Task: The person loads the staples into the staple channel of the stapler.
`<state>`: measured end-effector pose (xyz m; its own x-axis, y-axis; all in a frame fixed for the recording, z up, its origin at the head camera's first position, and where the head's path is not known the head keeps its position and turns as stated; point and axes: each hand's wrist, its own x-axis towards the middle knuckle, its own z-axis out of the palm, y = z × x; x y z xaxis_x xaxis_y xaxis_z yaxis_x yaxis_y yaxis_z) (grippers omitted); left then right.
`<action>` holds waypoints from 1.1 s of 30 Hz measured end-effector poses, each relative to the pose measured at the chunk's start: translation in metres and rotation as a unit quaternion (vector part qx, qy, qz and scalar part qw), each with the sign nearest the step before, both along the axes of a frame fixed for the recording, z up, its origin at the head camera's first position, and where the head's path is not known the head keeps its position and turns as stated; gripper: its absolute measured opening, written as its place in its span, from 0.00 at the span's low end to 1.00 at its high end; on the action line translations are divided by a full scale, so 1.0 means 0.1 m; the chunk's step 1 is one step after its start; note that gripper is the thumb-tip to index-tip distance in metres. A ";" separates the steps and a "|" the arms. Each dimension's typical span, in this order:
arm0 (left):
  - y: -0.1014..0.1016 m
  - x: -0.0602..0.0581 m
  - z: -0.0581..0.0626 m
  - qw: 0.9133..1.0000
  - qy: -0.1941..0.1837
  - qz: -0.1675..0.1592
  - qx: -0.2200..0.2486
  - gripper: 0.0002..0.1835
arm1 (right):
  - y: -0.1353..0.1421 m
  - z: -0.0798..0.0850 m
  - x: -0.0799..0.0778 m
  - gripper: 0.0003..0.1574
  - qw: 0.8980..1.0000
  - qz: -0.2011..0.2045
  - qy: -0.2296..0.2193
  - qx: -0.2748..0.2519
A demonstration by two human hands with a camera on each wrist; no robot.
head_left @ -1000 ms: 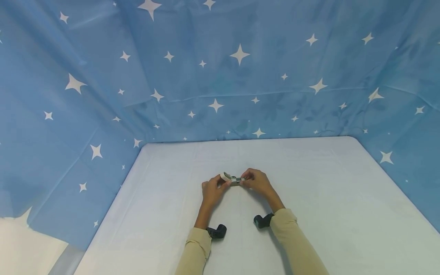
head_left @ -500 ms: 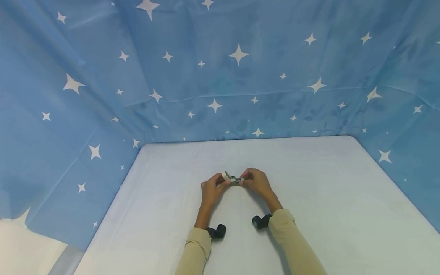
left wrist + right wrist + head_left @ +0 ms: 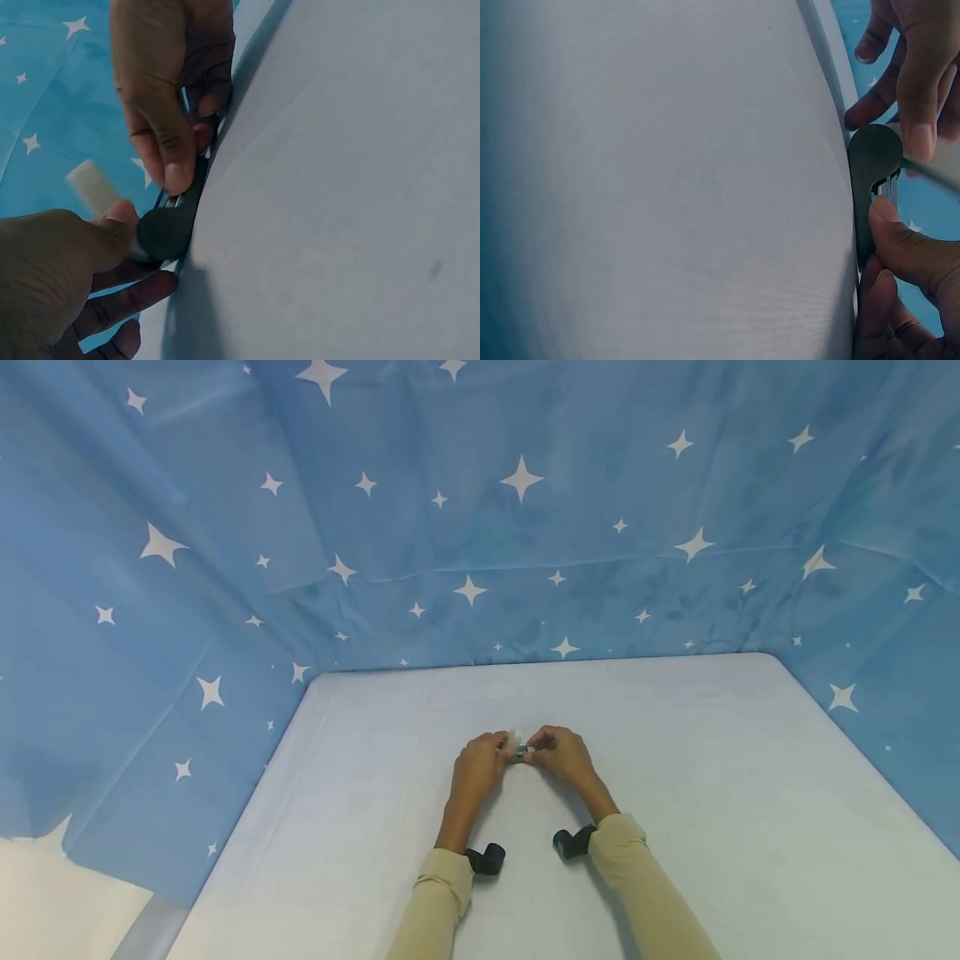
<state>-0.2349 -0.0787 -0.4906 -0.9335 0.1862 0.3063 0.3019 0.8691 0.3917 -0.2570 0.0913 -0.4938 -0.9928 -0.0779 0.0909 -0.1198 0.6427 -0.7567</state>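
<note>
A small stapler point(image 3: 876, 154), dark green with a rounded hinge end and a metal rail, sits between both hands, low over the table. Its whitish cover point(image 3: 94, 186) stands swung away from the rail and is blurred. My right hand point(image 3: 562, 753) pinches the rail end, thumb on the metal rail point(image 3: 172, 201) and fingers behind. At the rounded end, my left hand point(image 3: 480, 768) has its thumb beside the hinge and cover, fingers round the far side. In the head view the left hand covers much of the stapler.
A white-covered table point(image 3: 360, 727) with rounded far corners lies under the hands. Behind and to the left hangs a blue curtain point(image 3: 420, 543) with white stars. Black wrist cameras point(image 3: 487, 858) stick inward from both wrists.
My left hand has moved right and turned in over the stapler's hinge end. The white cover, sharp earlier, is now blurred and farther right. The right hand keeps its hold.
</note>
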 end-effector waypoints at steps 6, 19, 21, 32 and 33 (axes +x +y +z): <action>0.03 0.01 -0.10 0.999 0.014 -0.002 0.034 0.16 | 0.01 -0.05 -0.01 0.12 1.000 0.006 0.010 0.005; -0.03 -0.07 -0.27 0.978 -0.008 -0.029 0.208 0.19 | 0.19 -0.05 -0.03 0.32 0.993 0.057 -0.080 -0.064; -0.03 -0.07 -0.27 0.977 -0.010 -0.029 0.210 0.19 | 0.18 -0.05 -0.03 0.34 0.993 0.039 -0.090 -0.070; -0.01 -0.08 -0.29 0.980 0.026 -0.020 0.199 0.19 | 0.16 -0.06 -0.01 0.31 0.989 0.022 -0.081 -0.120; -0.01 -0.08 -0.29 0.979 0.023 -0.019 0.199 0.19 | 0.16 -0.06 -0.01 0.30 0.988 0.022 -0.088 -0.128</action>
<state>-0.2424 -0.0796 -0.5197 -0.9115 0.0770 0.4041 0.3565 0.6379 0.6826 -0.2581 0.1070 -0.5002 -0.9912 -0.1173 -0.0610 0.0054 0.4250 -0.9052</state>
